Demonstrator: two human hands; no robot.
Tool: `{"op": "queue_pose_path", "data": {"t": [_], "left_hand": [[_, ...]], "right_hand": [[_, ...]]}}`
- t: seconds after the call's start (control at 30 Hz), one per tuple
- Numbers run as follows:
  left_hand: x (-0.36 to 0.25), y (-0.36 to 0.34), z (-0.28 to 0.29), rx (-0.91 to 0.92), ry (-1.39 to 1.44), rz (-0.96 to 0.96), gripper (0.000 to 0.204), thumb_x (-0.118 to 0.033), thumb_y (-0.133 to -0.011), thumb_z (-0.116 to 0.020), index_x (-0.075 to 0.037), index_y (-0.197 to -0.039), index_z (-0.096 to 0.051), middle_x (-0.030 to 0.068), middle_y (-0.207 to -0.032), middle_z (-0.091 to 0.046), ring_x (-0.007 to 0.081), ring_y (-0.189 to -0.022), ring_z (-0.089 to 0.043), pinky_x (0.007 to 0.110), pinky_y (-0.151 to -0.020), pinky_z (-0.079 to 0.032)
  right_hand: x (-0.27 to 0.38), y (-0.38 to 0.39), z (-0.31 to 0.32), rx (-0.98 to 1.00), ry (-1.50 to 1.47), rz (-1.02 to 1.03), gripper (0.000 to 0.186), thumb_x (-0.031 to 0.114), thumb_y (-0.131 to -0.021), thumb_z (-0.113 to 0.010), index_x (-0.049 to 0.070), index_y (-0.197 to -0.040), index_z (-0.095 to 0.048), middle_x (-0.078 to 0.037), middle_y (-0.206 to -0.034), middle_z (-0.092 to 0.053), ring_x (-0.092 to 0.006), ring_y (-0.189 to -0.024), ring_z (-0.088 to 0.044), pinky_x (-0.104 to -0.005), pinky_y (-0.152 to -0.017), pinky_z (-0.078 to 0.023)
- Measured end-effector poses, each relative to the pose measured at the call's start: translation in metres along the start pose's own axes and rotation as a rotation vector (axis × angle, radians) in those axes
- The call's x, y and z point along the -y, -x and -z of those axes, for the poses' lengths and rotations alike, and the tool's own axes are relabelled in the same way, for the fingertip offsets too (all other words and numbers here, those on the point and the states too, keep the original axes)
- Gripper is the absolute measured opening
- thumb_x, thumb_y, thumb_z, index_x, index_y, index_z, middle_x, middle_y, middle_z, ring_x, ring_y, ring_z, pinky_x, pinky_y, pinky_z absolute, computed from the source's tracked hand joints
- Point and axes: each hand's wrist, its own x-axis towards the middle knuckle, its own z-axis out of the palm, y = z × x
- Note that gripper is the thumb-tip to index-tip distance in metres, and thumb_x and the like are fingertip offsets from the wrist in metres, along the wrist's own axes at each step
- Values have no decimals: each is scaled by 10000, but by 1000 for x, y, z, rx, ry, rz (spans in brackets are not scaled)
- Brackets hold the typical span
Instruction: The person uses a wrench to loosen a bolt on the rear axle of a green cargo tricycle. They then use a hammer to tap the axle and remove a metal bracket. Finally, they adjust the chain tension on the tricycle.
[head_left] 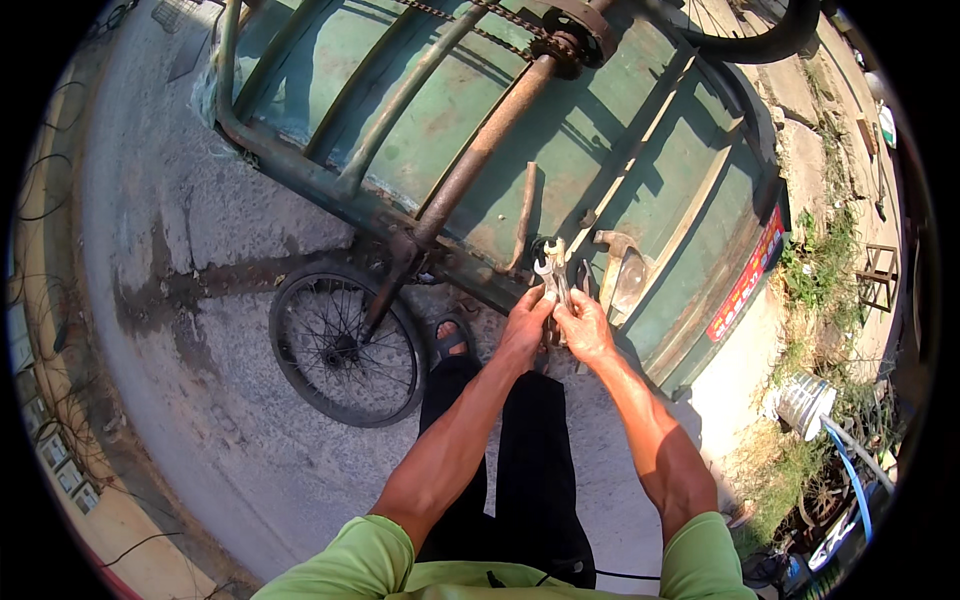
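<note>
My left hand (527,322) and my right hand (587,328) are close together in front of me, fingers closed round a small bunch of metal wrenches (553,268). The open-ended jaws point up and away from me. How many wrenches there are is hard to make out, as they overlap. Just right of them a hammer (612,258) rests on the green metal cart bed (440,130). A rusty bar (525,215) leans to the left of the wrenches. Beyond my hands a rusty axle (490,140) crosses the cart's underside, with a sprocket (572,40) and chain (480,35).
A spoked wheel (345,345) stands at the cart's near left, beside my sandalled foot (450,335). Another tyre (770,40) shows at the top right. A white bucket (803,405) and weeds (815,270) lie along the right edge. Concrete ground (230,430) spreads to the left.
</note>
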Motion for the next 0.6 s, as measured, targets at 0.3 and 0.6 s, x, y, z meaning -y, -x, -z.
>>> {"op": "queue_pose_path", "data": {"t": [0.3, 0.6], "left_hand": [[-23, 16, 1, -89, 107, 36, 335, -154, -1024, -560, -84, -1343, -491, 100, -1095, -643, 178, -895, -655, 329, -656, -570], [-17, 25, 7, 39, 246, -10, 344, -172, -1038, -522, -88, -1368, -477, 122, -1086, -638, 196, -888, -643, 330, -682, -560]], "right_hand": [[0, -6, 9, -199, -236, -69, 209, 141, -988, -614, 12, -1152, -620, -58, -903, -696, -94, -686, -635, -252, -600, -527], [1, -47, 12, -175, -185, -38, 244, 246, -1039, -538, 42, -1062, -669, -37, -869, -698, -102, -732, -653, -258, -615, -506]]}}
